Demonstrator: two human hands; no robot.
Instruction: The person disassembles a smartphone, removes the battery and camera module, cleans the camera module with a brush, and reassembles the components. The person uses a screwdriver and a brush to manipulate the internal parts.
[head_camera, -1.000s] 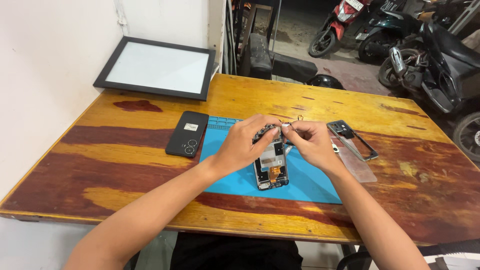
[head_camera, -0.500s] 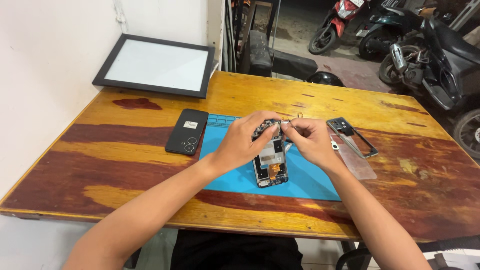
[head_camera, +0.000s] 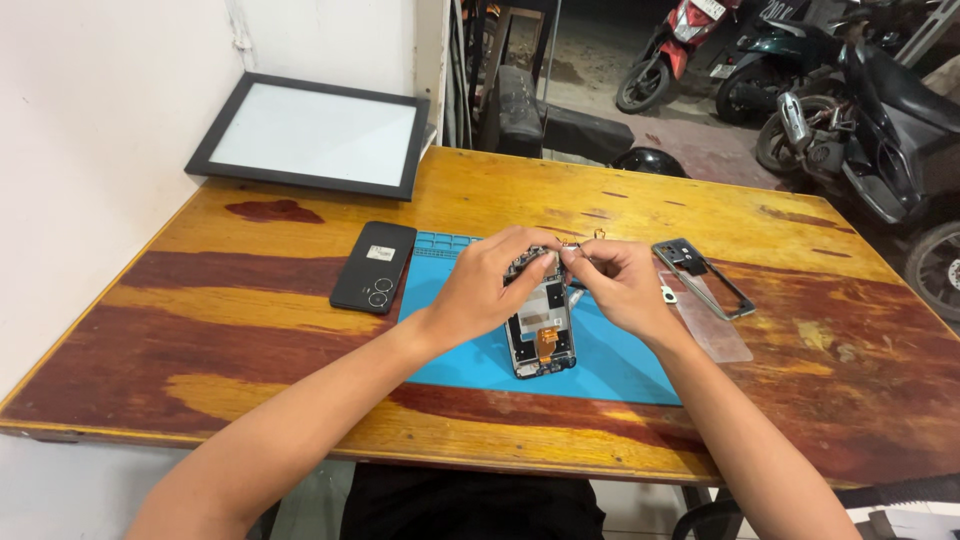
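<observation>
A: Opened black smartphone (head_camera: 541, 325) with its circuit board and orange ribbon exposed lies on the blue rubber work mat (head_camera: 620, 365), so loose bits stay put.

B: And the hands?

A: Left hand (head_camera: 490, 285) grips the phone's top edge, steadying it. Right hand (head_camera: 622, 283) pinches something tiny at that corner; what, I cannot tell.

B: Nearby?

A: Black back cover (head_camera: 374, 266) left, black inner frame (head_camera: 702, 277) right, set aside on the wooden table (head_camera: 250, 330).

Bare forearms, no sleeves; dark clothing below.
</observation>
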